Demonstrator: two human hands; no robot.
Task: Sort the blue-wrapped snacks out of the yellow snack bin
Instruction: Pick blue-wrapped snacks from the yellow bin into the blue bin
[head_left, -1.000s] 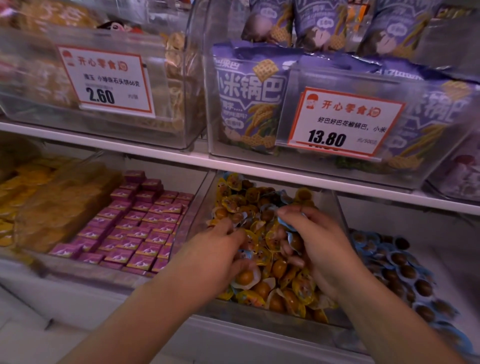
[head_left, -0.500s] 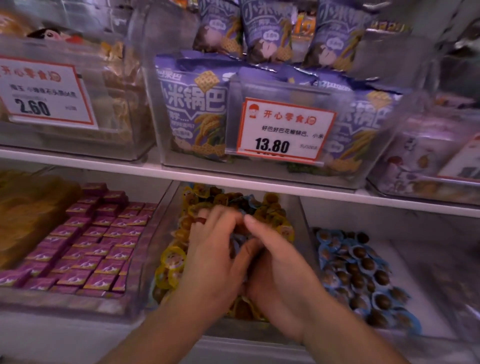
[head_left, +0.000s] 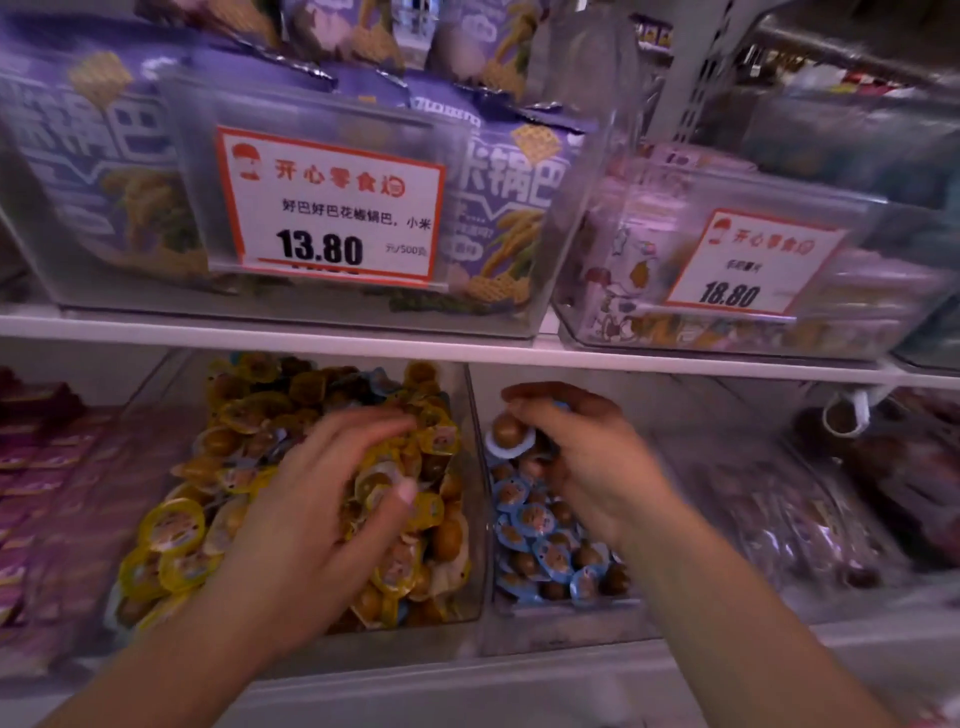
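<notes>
A clear bin (head_left: 470, 519) on the lower shelf is heaped with yellow-wrapped snacks (head_left: 171, 525); a few blue-wrapped ones show near its back (head_left: 382, 382). My left hand (head_left: 322, 514) lies on top of the yellow pile with its fingers loosely curved, and I cannot see anything held in it. The neighbouring clear bin (head_left: 566, 629) to the right holds several blue-wrapped snacks (head_left: 535, 525). My right hand (head_left: 576, 452) hovers over that bin and grips a few blue-wrapped snacks (head_left: 511, 434), one brown dome sticking out at its fingertips.
The white shelf edge (head_left: 467, 353) runs just above both bins. Above it stand clear bins of purple bags (head_left: 119, 171) with price tags 13.80 (head_left: 332, 208) and 18.80 (head_left: 748, 265). Pink packets (head_left: 31, 467) lie at left, dark packets (head_left: 904, 483) at right.
The view has swung right. My right hand has left the yellow bin and moved over the blue bin with blue snacks in it. My left hand stays on the yellow pile.
</notes>
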